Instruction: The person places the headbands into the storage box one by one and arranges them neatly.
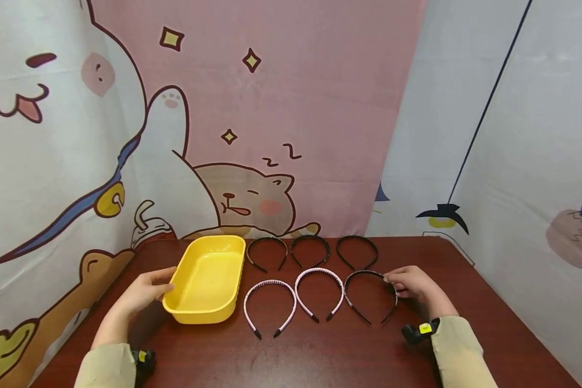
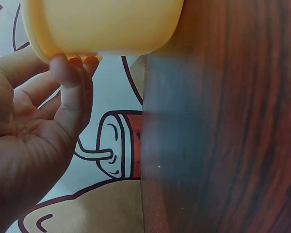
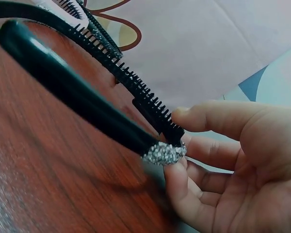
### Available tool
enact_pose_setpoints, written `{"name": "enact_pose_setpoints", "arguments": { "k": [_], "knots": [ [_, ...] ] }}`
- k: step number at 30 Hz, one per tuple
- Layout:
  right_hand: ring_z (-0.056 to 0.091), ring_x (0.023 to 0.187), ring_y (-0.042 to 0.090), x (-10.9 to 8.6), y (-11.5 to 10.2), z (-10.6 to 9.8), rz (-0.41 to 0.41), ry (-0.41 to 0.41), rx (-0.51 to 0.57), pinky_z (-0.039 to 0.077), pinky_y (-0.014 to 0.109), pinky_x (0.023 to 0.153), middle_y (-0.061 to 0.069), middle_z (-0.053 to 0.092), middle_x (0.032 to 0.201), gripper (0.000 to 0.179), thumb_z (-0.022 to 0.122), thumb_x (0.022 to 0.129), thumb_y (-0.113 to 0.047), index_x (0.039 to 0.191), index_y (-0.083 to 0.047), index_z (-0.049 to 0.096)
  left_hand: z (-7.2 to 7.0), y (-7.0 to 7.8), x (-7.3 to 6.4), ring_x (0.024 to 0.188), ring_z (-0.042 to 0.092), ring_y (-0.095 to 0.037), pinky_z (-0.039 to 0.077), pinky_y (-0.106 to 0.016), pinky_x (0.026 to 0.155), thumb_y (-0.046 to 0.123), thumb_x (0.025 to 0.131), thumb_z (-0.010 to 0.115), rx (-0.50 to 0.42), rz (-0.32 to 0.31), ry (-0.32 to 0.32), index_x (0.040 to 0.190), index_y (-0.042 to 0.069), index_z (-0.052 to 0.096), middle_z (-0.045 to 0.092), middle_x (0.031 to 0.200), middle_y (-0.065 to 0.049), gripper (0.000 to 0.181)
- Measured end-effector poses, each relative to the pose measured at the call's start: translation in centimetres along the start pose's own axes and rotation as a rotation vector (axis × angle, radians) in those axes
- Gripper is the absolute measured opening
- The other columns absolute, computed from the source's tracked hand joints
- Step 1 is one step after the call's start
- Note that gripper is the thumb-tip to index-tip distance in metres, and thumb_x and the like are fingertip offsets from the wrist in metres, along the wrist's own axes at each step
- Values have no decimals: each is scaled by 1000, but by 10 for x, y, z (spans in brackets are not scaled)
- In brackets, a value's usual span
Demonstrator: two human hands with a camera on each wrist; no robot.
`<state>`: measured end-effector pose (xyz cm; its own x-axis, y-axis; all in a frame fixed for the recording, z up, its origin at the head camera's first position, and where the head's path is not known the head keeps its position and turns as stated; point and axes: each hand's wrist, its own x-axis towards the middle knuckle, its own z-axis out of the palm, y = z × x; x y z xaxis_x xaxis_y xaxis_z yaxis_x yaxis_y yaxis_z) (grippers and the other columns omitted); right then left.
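My left hand (image 1: 143, 293) grips the left rim of a yellow plastic tray (image 1: 202, 318), thumb against the rim and fingers around its side. In the left wrist view the wall of that tray (image 2: 106, 24) hangs over the fingertips. On the other side, my right hand (image 1: 409, 281) pinches a black headband (image 1: 361, 272) by its right side. Close up in the right wrist view, this headband (image 3: 82, 102) has small inner teeth and a sparkling patch (image 3: 164, 153) by the fingertips. Two pink wrapped headbands, one nearer the tray (image 1: 270, 282) and one in the middle (image 1: 318, 270), lie beside it.
Behind these, a row of three dark headbands lies near the far edge: a left one (image 1: 271, 237), a middle one (image 1: 310, 236) and a right one (image 1: 356, 236). All are on a dark red-brown wooden table (image 1: 291, 361). A cartoon-printed curtain (image 1: 320, 108) closes off the back.
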<state>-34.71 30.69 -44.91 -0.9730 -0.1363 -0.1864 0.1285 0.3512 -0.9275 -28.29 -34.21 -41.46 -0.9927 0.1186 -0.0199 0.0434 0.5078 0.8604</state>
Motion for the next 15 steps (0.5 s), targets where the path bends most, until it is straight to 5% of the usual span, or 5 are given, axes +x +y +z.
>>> {"name": "enact_pose_setpoints", "arguments": {
  "k": [15],
  "knots": [
    [51, 66, 11, -4, -4, -7, 3, 61, 4, 55, 29, 64, 5, 56, 84, 43, 64, 92, -15, 123, 14, 58, 1, 0, 0, 87, 60, -25, 52, -37, 81, 18, 93, 64, 17, -19, 3, 143, -6, 41, 58, 125, -24, 60]
  ]
}}
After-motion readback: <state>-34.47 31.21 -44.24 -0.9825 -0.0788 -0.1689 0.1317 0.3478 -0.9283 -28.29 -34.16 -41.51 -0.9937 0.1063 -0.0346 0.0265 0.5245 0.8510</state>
